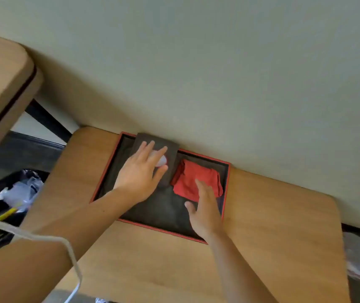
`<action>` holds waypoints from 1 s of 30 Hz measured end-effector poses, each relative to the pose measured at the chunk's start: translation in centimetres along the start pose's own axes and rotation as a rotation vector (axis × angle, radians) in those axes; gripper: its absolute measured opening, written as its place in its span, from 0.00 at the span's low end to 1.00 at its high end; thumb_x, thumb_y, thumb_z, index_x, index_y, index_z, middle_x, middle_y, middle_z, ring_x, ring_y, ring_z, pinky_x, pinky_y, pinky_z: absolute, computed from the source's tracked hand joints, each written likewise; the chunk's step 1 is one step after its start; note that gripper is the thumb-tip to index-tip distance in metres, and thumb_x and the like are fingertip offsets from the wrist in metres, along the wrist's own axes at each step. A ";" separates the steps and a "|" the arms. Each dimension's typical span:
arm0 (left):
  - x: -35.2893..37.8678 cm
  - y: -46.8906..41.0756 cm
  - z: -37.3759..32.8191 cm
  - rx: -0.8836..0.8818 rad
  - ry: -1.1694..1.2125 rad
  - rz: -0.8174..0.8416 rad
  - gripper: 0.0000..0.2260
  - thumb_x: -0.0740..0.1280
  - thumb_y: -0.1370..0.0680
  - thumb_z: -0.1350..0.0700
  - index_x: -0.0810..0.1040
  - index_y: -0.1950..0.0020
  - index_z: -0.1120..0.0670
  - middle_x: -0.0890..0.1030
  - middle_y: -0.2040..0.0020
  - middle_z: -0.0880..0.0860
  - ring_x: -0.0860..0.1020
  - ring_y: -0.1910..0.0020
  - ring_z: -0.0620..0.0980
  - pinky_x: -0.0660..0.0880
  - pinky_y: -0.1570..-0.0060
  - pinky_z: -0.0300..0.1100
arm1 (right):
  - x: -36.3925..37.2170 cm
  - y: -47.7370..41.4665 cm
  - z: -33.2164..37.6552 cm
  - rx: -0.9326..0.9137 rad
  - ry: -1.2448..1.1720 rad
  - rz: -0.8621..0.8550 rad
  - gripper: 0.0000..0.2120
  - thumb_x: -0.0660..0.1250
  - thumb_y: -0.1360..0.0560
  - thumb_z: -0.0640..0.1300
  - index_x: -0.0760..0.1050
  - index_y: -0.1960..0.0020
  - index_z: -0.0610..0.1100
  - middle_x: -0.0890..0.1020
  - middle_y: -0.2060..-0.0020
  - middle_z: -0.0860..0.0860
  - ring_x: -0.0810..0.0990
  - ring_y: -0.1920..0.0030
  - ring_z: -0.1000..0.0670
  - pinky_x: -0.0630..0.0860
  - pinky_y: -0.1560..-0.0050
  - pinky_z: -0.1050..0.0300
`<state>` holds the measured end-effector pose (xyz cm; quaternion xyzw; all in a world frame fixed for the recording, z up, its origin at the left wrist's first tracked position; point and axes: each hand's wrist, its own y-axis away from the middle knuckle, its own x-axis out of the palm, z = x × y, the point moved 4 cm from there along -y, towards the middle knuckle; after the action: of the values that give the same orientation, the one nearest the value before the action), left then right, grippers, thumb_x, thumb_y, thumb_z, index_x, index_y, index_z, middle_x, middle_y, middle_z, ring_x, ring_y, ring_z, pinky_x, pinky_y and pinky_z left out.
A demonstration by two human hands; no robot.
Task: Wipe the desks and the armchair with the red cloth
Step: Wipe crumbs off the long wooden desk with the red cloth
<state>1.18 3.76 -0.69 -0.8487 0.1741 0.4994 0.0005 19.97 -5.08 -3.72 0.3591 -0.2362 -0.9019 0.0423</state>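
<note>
We see a wooden worktop (273,226) against the wall (218,73), tray (226,193) at its back edge; left hand (137,178) fingers spread on a box (172,154), right hand (205,211) fingers loose on the cloth (192,178).

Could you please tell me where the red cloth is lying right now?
In the head view, the red cloth lies crumpled in the right part of the dark red-rimmed tray by the wall, under the right hand's fingertips.
</note>
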 end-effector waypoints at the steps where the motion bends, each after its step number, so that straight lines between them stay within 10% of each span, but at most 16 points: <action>1: 0.9 -0.9 0.1 0.037 -0.092 -0.023 0.26 0.55 0.17 0.42 0.61 0.20 0.49 0.57 0.19 0.58 0.52 0.19 0.58 0.56 0.24 0.53 | -0.1 -1.4 -0.7 -0.055 0.061 -0.062 0.34 0.67 0.20 0.43 0.54 0.20 0.45 0.58 0.20 0.49 0.50 0.20 0.47 0.51 0.21 0.52; 12: 6.2 -3.9 2.7 0.074 -0.475 -0.145 0.33 0.47 0.21 0.33 0.52 0.18 0.46 0.53 0.18 0.57 0.49 0.19 0.57 0.49 0.22 0.59 | 3.4 -8.0 -4.3 -0.272 0.525 -0.259 0.54 0.63 0.32 0.73 0.51 0.20 0.41 0.56 0.20 0.43 0.50 0.20 0.41 0.52 0.22 0.40; 26: 6.2 -3.7 2.6 0.104 -0.466 -0.231 0.32 0.49 0.20 0.36 0.56 0.18 0.47 0.55 0.18 0.58 0.53 0.19 0.58 0.50 0.22 0.60 | 3.3 -8.1 -4.5 -0.333 0.326 -0.607 0.30 0.74 0.32 0.30 0.73 0.31 0.35 0.79 0.34 0.39 0.76 0.32 0.37 0.73 0.33 0.38; 30: 6.0 -3.3 2.5 0.114 -0.445 -0.158 0.31 0.45 0.19 0.36 0.51 0.18 0.47 0.51 0.18 0.57 0.48 0.19 0.56 0.47 0.22 0.60 | 1.0 -6.8 -3.2 -0.180 -0.130 -0.673 0.13 0.69 0.23 0.37 0.78 0.39 0.41 0.85 0.54 0.44 0.81 0.54 0.50 0.71 0.58 0.67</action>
<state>2.68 5.52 -7.60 -0.7274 0.1305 0.6618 0.1258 22.02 -0.54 -9.45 0.3536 -0.0265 -0.9034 -0.2409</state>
